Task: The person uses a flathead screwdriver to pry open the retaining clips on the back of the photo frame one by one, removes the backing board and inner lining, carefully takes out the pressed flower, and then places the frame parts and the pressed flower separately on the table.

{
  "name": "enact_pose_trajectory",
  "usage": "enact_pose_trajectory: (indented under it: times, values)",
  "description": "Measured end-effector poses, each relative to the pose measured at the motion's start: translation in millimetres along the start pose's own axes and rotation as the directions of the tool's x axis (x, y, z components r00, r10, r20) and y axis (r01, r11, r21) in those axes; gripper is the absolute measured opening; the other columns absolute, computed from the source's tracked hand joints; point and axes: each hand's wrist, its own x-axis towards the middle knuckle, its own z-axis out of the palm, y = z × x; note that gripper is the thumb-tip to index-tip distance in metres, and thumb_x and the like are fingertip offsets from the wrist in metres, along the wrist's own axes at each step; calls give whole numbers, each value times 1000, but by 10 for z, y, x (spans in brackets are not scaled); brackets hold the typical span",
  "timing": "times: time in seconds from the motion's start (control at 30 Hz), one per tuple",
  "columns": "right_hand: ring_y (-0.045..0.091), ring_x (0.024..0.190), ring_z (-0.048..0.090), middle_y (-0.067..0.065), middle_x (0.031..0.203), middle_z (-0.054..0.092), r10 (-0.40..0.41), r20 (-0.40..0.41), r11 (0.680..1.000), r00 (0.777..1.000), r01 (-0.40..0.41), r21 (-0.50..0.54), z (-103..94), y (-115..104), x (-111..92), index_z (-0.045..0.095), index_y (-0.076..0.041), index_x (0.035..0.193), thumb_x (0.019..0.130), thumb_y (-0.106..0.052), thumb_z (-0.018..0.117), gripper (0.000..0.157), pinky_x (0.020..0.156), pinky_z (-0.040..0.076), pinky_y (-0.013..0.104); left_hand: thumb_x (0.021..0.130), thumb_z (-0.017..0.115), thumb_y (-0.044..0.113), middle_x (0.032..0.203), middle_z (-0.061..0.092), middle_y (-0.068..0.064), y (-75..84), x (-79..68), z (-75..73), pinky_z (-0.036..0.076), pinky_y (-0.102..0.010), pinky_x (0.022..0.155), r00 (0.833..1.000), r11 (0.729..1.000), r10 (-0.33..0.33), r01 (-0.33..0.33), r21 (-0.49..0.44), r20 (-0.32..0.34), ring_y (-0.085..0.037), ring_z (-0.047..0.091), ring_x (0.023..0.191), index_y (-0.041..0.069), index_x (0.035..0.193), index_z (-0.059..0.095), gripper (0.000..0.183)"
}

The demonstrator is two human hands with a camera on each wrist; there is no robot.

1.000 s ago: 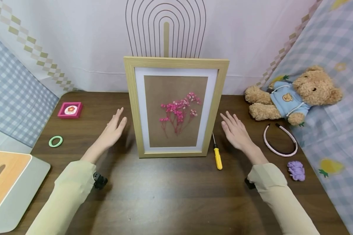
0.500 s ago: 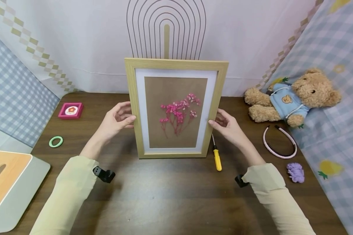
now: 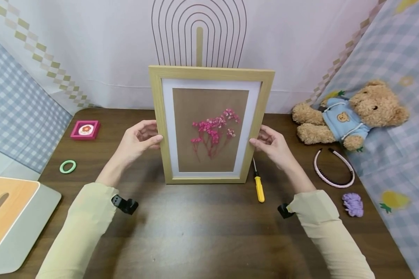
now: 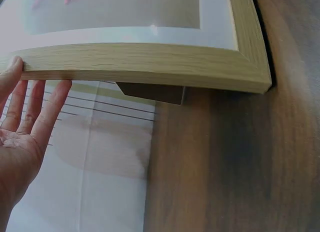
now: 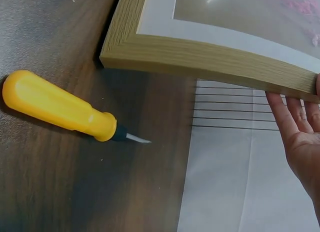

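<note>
A light wooden picture frame [image 3: 211, 73] stands nearly upright on the brown table, pink dried flowers [image 3: 211, 130] behind its front. My left hand [image 3: 130, 145] grips its left side, the thumb on the front face and the fingers at the side edge and behind. The right hand [image 3: 276, 149] holds the opposite side the same way; its fingertips are partly hidden by the frame. In the left wrist view a dark flat piece [image 4: 152, 92] sticks out behind the frame. A yellow-handled screwdriver [image 3: 259, 190] lies beside the frame's lower right corner, below my right hand, untouched.
To the left are a pink box [image 3: 85, 130], a green ring [image 3: 68, 166] and a tissue box [image 3: 35, 221]. At the right lie a teddy bear [image 3: 345, 116], a headband [image 3: 335, 182] and a purple scrunchie [image 3: 353, 204]. A white curtain [image 3: 118, 58] hangs behind.
Both hands have come inward from beside the picture frame and taken hold of its sides. The frame has since shifted slightly upward in the head view.
</note>
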Motion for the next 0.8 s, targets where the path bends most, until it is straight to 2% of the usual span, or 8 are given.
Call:
enact_pose_trajectory:
  times: [0.13, 0.2, 0.27, 0.37, 0.5, 0.63, 0.73, 0.8]
  values:
    - [-1, 70, 62, -23, 85, 67, 5, -39, 1000, 999, -5, 4, -7, -26, 28, 46, 10, 130, 86, 3, 61, 47, 63, 54, 17, 83, 65, -1, 94, 61, 8, 51, 25, 22, 58, -23, 69, 1000, 1000, 12, -12, -10, -23, -3, 61, 88, 20, 109, 57, 34]
    - [-1, 69, 62, -21, 82, 68, -6, -58, 1000, 998, 8, 27, -17, -26, 43, 58, -3, 124, 84, 5, 61, 41, 62, 54, 16, 82, 64, -4, 92, 62, 10, 66, 39, 36, 57, -21, 69, 998, 1000, 30, -30, -4, -47, -3, 61, 86, 22, 106, 57, 36]
    - [-1, 70, 63, -19, 79, 69, -23, -72, 998, 997, 27, 60, -22, -21, 60, 67, -17, 111, 82, 7, 63, 38, 63, 53, 15, 81, 64, -7, 90, 62, 11, 69, 48, 46, 56, -19, 69, 995, 998, 64, -63, 17, -72, -2, 60, 84, 23, 103, 58, 38]
    - [-2, 73, 65, -18, 80, 71, -44, -78, 991, 996, 53, 121, -18, 0, 86, 70, -34, 91, 80, 12, 63, 48, 66, 53, 13, 79, 65, -8, 87, 63, 15, 49, 55, 52, 53, -15, 72, 986, 990, 128, -120, 76, -107, -1, 60, 83, 26, 99, 59, 40]
    - [-2, 75, 67, -18, 81, 72, -18, -75, 984, 997, 31, 175, -3, 19, 98, 72, -34, 87, 79, 15, 61, 52, 69, 54, 14, 79, 67, -8, 86, 64, 17, 4, 53, 52, 47, -12, 76, 976, 979, 178, -162, 123, -128, 1, 60, 86, 29, 97, 60, 41]
    - [-3, 76, 65, -18, 80, 71, 14, -63, 980, 998, -1, 198, -8, 40, 80, 73, -32, 85, 82, 12, 60, 46, 70, 53, 14, 80, 65, -8, 84, 65, 16, -25, 31, 43, 50, -12, 73, 978, 985, 163, -153, 85, -132, 1, 61, 81, 28, 95, 62, 39]
    - [-3, 82, 64, -17, 85, 70, 22, -33, 966, 999, -13, 257, -27, 62, 39, 73, -28, 85, 87, -4, 61, 28, 77, 52, 14, 81, 65, -7, 80, 65, 13, -51, 1, 46, 53, -14, 69, 981, 989, 144, -145, 9, -130, 0, 62, 73, 26, 92, 64, 35]
    - [-1, 92, 63, -16, 94, 69, 23, 21, 948, 1000, -29, 316, -39, 78, 2, 73, -26, 90, 89, -20, 60, 14, 89, 51, 20, 81, 66, -2, 77, 66, 12, -76, -24, 56, 54, -15, 68, 982, 988, 141, -148, -47, -126, 0, 62, 71, 25, 89, 66, 28]
